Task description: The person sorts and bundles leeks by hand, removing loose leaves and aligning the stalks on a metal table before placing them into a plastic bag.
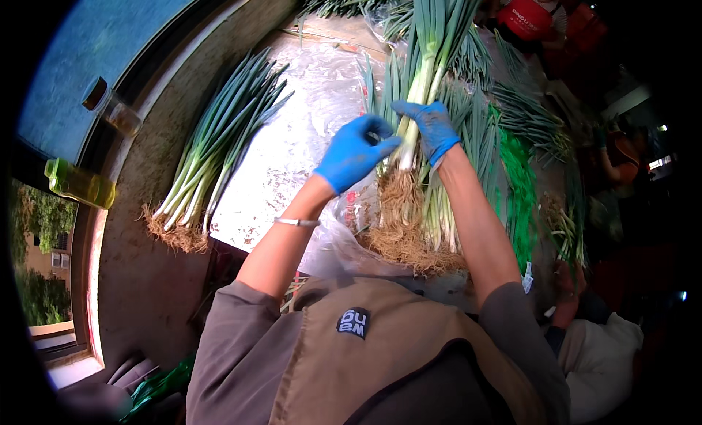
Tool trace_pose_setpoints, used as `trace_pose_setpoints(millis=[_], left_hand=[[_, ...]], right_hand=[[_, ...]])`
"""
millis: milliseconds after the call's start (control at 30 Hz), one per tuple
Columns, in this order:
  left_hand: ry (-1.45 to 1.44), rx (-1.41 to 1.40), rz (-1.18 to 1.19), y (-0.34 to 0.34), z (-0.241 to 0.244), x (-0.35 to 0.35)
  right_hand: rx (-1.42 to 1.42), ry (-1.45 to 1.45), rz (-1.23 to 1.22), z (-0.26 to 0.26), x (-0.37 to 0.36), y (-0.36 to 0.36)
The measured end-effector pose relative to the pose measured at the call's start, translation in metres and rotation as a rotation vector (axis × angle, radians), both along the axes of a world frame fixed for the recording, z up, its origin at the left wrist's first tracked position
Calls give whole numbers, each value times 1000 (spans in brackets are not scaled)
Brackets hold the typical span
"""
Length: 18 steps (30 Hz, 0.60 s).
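Note:
My right hand, in a blue glove, grips a few long green onions by their white stems, the leaves pointing away from me and the brown roots towards me. Just left of those stems is my left hand, also gloved in blue, its fingers curled with a gap between them and the thumb; nothing shows in it. Below the held stalks lies a pile of green onions, roots facing me. To the left, a separate bunch of green onions rests by the wall side of the table.
Clear plastic film covers part of the table. Green netting lies at the right, with more green onions beyond. Two bottles, one yellow-green and one clear, stand on the windowsill. Other people work at the right and far side.

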<state>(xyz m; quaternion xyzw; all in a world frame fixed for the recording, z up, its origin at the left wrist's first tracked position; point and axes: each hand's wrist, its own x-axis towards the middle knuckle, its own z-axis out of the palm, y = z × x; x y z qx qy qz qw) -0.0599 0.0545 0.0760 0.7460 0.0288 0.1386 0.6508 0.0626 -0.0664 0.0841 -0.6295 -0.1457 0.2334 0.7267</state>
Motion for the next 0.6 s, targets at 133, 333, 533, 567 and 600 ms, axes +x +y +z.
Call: trace_pose_setpoints(millis=[133, 333, 533, 567, 600], left_hand=[[24, 250, -31, -28, 19, 41], [263, -425, -301, -36, -6, 28], [480, -499, -248, -2, -69, 15], [514, -417, -200, 6, -89, 15], [563, -416, -176, 15, -108, 15]], right_hand=[[28, 175, -144, 30, -7, -12], [253, 515, -141, -36, 8, -70], [380, 647, 123, -163, 29, -142], [452, 647, 148, -165, 25, -146], [442, 605, 103, -157, 20, -146]])
